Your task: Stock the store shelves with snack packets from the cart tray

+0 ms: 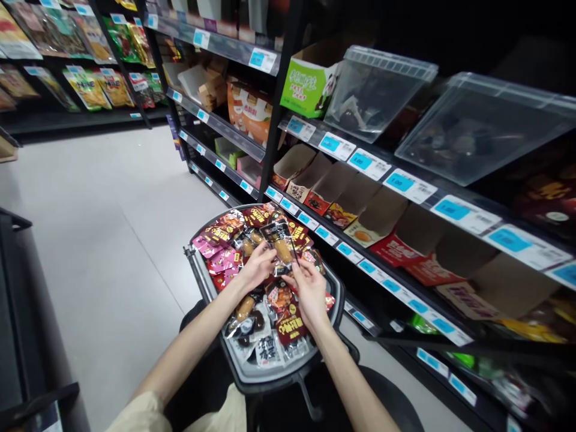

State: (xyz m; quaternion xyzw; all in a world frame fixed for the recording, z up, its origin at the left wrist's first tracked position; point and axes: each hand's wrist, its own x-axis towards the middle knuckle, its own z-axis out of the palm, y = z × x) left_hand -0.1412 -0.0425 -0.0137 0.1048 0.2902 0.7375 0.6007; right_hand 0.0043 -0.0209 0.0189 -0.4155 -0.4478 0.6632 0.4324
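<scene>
I note bare floor [103,228] at left, then a grey basket [270,378] heaped with snack packets, too many to count, with shelves [405,198] of cartons beyond. My left hand [257,268] and right hand [310,292], arms outstretched, both pinch one clear sausage packet [281,246] above the heap.
</scene>
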